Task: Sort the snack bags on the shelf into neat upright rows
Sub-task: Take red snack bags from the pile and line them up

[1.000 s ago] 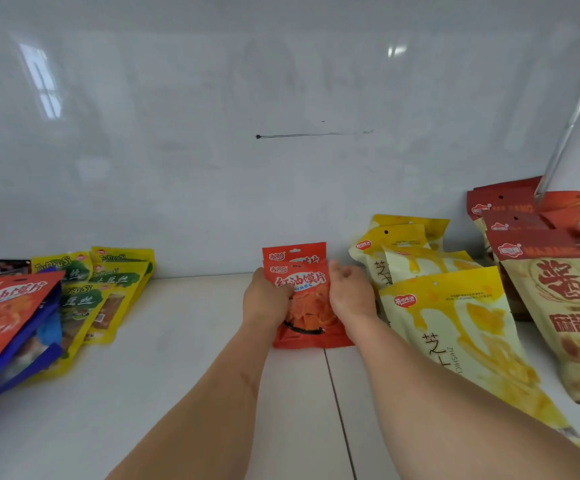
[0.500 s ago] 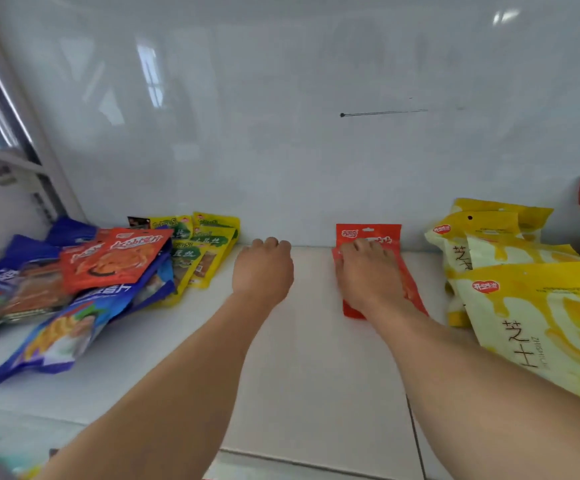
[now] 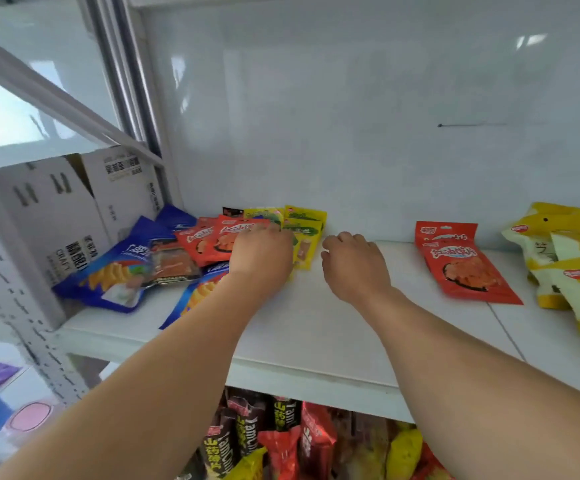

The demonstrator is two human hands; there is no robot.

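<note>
Red bags (image 3: 228, 237) lie flat in a messy pile at the left end of the shelf (image 3: 316, 327), overlapping blue bags (image 3: 119, 271) on their left and yellow-green bags (image 3: 304, 230) on their right. L hand (image 3: 262, 252) is on top of that pile, knuckles up, fingertips at the edge of the top red bag; can't tell if it's gripping or just touching, fingers are hidden behind the hand and blurred. R hand (image 3: 354, 263) is just right of the pile, over bare shelf, fingers loosely curled, holding nothing. Further right of the pile, well apart: red stack (image 3: 461, 265), two bags leaning back toward the wall. Past that, yellow bags (image 3: 558, 258) in a leaning row at frame edge. White boxes (image 3: 74, 216) left of the pile, beyond the shelf post. Under the shelf: dark, red and yellow packs (image 3: 281, 441).
</note>
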